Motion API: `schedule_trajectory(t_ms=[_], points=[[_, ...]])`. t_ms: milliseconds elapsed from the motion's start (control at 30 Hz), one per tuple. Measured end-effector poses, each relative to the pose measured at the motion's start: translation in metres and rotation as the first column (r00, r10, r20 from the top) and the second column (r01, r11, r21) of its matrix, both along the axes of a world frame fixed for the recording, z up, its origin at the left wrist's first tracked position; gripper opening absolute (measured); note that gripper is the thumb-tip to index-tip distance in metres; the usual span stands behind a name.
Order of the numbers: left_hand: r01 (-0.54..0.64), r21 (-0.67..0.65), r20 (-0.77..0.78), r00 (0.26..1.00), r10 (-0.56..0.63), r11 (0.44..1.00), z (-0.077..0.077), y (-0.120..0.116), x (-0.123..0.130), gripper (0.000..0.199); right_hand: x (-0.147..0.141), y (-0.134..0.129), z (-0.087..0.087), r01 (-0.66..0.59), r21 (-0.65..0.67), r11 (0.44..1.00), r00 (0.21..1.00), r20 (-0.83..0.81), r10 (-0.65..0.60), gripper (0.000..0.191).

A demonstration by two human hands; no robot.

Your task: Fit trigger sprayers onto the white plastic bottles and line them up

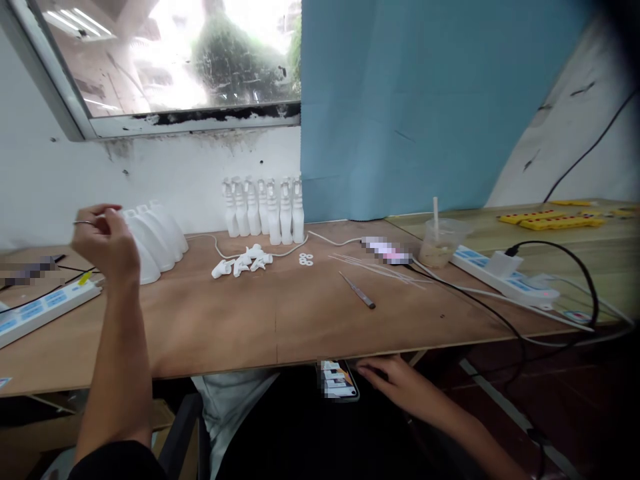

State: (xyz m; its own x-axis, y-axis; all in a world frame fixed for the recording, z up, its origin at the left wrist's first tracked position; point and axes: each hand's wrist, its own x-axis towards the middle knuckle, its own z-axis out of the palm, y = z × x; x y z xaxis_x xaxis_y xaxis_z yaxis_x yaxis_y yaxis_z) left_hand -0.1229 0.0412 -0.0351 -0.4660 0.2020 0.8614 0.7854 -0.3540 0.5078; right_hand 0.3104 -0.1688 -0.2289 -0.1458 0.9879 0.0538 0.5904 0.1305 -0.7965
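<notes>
My left hand (106, 241), with a ring on one finger, is raised at the left with its fingers curled closed. It is right by the tops of several white curved, shell-like plastic pieces (159, 237) standing in a row; I cannot make out what, if anything, it pinches. My right hand (393, 377) lies low beneath the table's front edge, fingers stretched out and apart. Beside its fingertips is a phone (339, 381) with a lit screen, resting on my lap.
White bottle-shaped pieces (271, 213) stand against the wall. Small white nozzle-like parts (245, 260), white rings (306, 259), thin white tubes (375, 268) and a slim pointed tool (357, 291) lie on the brown table (210, 333). A drink cup (440, 243) and power strips (500, 277) (47, 312) flank them.
</notes>
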Motion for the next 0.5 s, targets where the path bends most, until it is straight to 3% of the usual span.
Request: schedule_trajectory(t_ms=[67, 100, 167, 200, 233, 267, 367, 500], points=[[0.135, -0.115, -0.046, 0.989, -0.141, 0.984, -0.018, 0.023, 0.005, 0.029, -0.002, -0.004, 0.013, -0.062, -0.030, 0.998, 0.997, 0.042, 0.063, 0.023], [0.196, -0.232, -0.099, 0.970, -0.224, 0.953, -0.028, 0.032, 0.012, 0.028, -0.002, -0.005, 0.021, -0.098, -0.055, 0.994, 0.994, 0.042, 0.101, 0.024], [0.279, -0.487, -0.207, 0.884, -0.420, 0.828, -0.049, 0.049, 0.029, 0.030, -0.002, -0.004, 0.041, -0.179, -0.139, 0.974, 0.984, -0.012, 0.179, 0.026], [0.301, -0.602, -0.258, 0.803, -0.537, 0.740, -0.059, 0.056, 0.037, 0.034, -0.001, -0.001, 0.051, -0.213, -0.189, 0.959, 0.977, -0.062, 0.205, 0.028], [0.284, -0.684, -0.319, 0.711, -0.626, 0.672, -0.067, 0.063, 0.043, 0.039, 0.000, 0.005, 0.062, -0.247, -0.231, 0.941, 0.967, -0.116, 0.225, 0.030], [0.220, -0.735, -0.380, 0.650, -0.658, 0.641, -0.075, 0.068, 0.048, 0.044, 0.001, 0.014, 0.071, -0.274, -0.247, 0.930, 0.958, -0.154, 0.241, 0.031], [0.033, -0.789, -0.479, 0.593, -0.648, 0.614, -0.092, 0.078, 0.046, 0.056, 0.001, 0.060, 0.092, -0.264, -0.052, 0.963, 0.962, -0.089, 0.258, 0.029], [0.086, -0.849, -0.390, 0.563, -0.728, 0.521, -0.108, 0.084, 0.023, 0.064, -0.007, 0.147, 0.098, -0.241, 0.216, 0.946, 0.949, 0.255, 0.184, 0.025]])
